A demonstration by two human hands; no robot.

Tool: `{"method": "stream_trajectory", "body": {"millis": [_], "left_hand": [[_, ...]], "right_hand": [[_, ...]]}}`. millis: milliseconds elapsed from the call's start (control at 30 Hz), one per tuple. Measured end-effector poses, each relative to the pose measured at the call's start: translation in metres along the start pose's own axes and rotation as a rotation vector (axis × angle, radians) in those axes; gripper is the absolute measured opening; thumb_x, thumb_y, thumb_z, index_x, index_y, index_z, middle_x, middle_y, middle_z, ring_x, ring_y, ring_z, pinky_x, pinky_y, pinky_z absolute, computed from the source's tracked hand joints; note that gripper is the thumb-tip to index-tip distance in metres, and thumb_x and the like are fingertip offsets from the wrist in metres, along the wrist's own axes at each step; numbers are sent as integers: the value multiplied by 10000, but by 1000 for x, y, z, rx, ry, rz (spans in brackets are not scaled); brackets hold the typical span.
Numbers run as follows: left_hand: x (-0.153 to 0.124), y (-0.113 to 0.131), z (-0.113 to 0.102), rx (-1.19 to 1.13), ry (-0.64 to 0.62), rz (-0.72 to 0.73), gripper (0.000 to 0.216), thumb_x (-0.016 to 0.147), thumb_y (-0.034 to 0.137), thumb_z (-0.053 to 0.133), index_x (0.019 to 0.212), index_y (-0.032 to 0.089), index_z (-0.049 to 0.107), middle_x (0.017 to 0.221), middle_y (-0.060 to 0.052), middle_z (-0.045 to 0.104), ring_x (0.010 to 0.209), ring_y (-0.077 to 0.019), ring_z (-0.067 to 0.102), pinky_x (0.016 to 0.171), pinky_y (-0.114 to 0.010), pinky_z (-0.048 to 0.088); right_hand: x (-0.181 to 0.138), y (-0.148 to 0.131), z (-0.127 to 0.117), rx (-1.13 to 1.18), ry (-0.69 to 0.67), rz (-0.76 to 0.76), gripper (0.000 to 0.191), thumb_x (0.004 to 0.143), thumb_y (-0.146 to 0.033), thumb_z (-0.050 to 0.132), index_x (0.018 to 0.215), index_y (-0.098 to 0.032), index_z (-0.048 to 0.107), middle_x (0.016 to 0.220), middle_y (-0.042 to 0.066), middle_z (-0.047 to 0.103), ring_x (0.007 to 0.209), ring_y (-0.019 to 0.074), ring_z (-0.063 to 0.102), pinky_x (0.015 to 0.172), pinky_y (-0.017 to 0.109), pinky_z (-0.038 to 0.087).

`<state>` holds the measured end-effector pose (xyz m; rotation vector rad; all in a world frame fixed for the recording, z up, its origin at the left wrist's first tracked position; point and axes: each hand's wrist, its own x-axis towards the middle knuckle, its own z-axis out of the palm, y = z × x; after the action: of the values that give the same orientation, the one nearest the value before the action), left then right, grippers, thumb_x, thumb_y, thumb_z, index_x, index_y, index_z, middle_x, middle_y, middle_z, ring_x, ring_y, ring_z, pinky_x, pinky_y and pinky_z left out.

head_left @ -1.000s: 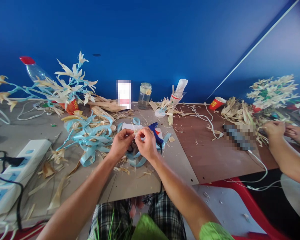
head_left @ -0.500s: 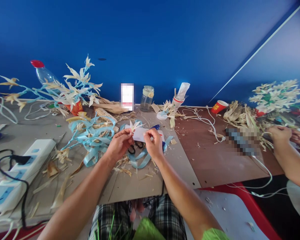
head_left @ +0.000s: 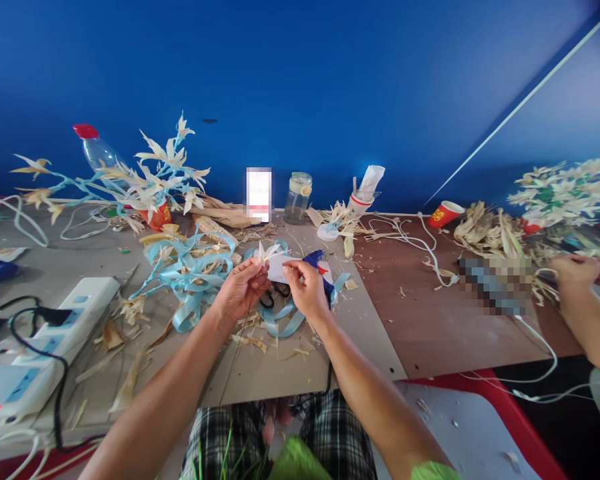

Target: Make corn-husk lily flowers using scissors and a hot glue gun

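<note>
Between the thumb and fingers of my left hand (head_left: 243, 287) is a small pale corn husk flower (head_left: 269, 253), its pointed petals spread upward. My right hand (head_left: 305, 287) is closed in a pinch just right of the flower; whatever its fingertips hold is too small to make out. Behind and under the hands lies a white card-like piece (head_left: 279, 269), with a blue and red item (head_left: 318, 261) at its right. Light blue ribbon (head_left: 285, 323) loops on the table below them, and the black handles of a tool (head_left: 267, 298) show partly between my hands.
Left of my hands lies a heap of blue ribbon and stems (head_left: 190, 267). A white power strip (head_left: 55, 340), a red cup of husk flowers (head_left: 156, 217), a glass jar (head_left: 298, 198) and a phone-like screen (head_left: 259, 193) stand around. Another person's hands (head_left: 577, 270) work at the right.
My right hand has shifted slightly left toward the flower. The left hand still holds the flower. The whole view has moved a little, with the scene sliding right.
</note>
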<state>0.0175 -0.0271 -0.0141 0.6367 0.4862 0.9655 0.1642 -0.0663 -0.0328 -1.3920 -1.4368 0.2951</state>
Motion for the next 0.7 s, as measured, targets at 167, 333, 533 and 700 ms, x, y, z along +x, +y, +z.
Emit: {"method": "stream_trajectory", "body": {"millis": [167,333,533,700], "left_hand": [[-3,2,5,38,-7,8,181,716,222,680,678,111,542,643,35,464,429,3,223,441,-159,307],[-3,1,6,23,-9,30,153,704,188,681,697,114,547,665,27,487,435,5,231,436,-152,295],[-4,2,5,8,-41,31,132,700,180,681,754,109,584,735,4,523,457,-3,252,459,-169,317],[-5,3,7,15,-50,19,177,656,150,715,738,128,559,636,47,439,451,-7,255,454,-167,296]], "right_hand": [[0,-2,0,-69,52,-67,155,833,-300,540,874,-181,631,832,77,667,788,192,585,746,332,451],[1,0,0,-124,98,-74,163,825,-301,551,892,-167,614,810,78,640,819,212,567,799,373,442],[3,4,-2,-51,178,-31,248,812,-163,486,1044,-162,573,935,99,608,896,203,560,821,361,451],[4,4,-3,-30,262,-2,278,774,-108,470,1016,-175,589,905,76,558,784,169,530,745,326,468]]}}
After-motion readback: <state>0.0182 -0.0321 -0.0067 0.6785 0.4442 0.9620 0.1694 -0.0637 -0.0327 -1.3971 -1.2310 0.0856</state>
